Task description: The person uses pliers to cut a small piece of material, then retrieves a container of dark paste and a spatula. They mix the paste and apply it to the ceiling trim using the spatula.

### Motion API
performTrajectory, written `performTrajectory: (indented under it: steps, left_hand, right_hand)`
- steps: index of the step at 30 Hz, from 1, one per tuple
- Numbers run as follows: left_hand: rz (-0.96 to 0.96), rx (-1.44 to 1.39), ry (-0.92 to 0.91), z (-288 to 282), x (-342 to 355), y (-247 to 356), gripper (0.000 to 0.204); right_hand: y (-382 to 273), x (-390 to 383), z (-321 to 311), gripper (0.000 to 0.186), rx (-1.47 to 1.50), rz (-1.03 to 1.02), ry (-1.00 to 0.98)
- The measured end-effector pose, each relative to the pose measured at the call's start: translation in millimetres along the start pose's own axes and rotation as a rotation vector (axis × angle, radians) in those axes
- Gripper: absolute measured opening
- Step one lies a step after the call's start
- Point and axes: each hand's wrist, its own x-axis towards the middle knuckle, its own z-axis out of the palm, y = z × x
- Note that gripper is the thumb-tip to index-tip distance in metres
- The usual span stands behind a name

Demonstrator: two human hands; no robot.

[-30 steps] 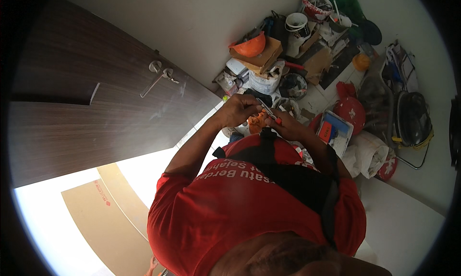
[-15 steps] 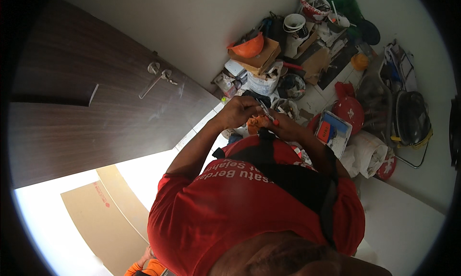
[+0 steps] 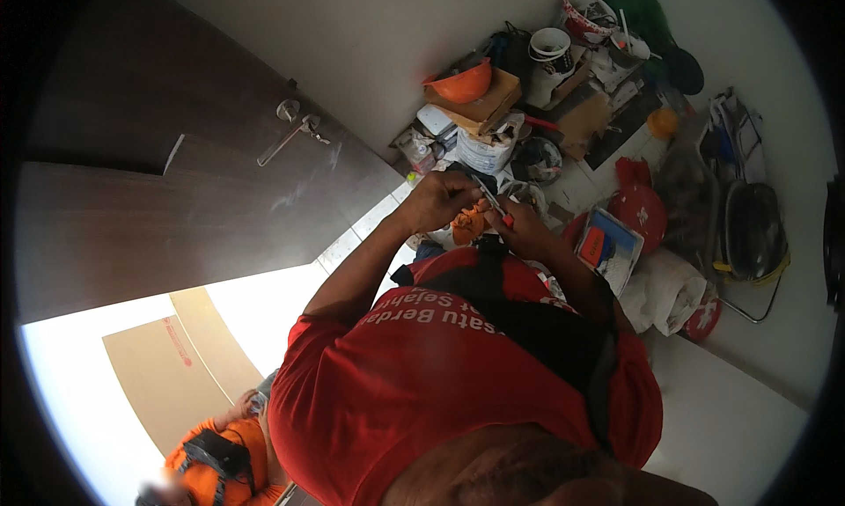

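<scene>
Head view; places are taken from the slim grey tool [image 3: 491,198] with a red end, located between my hands. Well left of the tool: dark brown door [image 3: 211,189] with a metal lever. Left and much nearer my body: light brown board [image 3: 145,370], then a co-worker [image 3: 251,440] in orange. Just left of the tool: my left hand [image 3: 434,204], fingers bent in at its far end; I cannot tell whether they pinch it or something smaller. Beyond the tool, slightly left: orange hard hat [image 3: 464,85] on a cardboard box [image 3: 499,104]. Just right of the tool: my right hand [image 3: 525,231], fingers closed on it near the red end. Beyond and right: white bucket [image 3: 551,48]. Right of the tool: tray [image 3: 623,267]; farther right, red rounded object [image 3: 638,209], kind unclear, and whitish sack [image 3: 664,286], nearer my body.
</scene>
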Motion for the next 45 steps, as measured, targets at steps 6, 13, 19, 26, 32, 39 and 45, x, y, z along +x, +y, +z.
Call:
performTrajectory:
  steps: [6, 13, 19, 26, 32, 39, 45]
  left_hand:
    - [-0.163, -0.144, 0.205, 1, -6, 19, 0.024]
    - [-0.205, -0.253, 0.175, -2, -10, 15, 0.024]
    - [-0.122, -0.310, 0.241, 0, -15, 8, 0.020]
    - [0.088, -0.031, 0.383, 20, -11, -34, 0.020]
    - [0.015, 0.006, 0.451, 29, -20, -31, 0.021]
    - [-0.067, 0.015, 0.521, 33, -17, -41, 0.022]
    - [-0.103, -0.051, 0.456, 46, -14, -44, 0.020]
  right_hand:
    - [4, 14, 7, 0.046, -0.101, -0.013, 0.178]
    - [-10, 13, 2, 0.044, 0.100, -0.054, 0.063]
    - [-7, 20, 6, 0.040, -0.113, 0.015, 0.034]
    - [35, 29, 18, 0.041, 0.021, 0.169, -0.070]
    - [30, 31, 23, 0.048, 0.161, 0.229, -0.128]
    - [58, 41, 19, 0.051, -0.115, 0.123, -0.164]
    - [66, 39, 15, 0.040, -0.079, 0.153, -0.227]
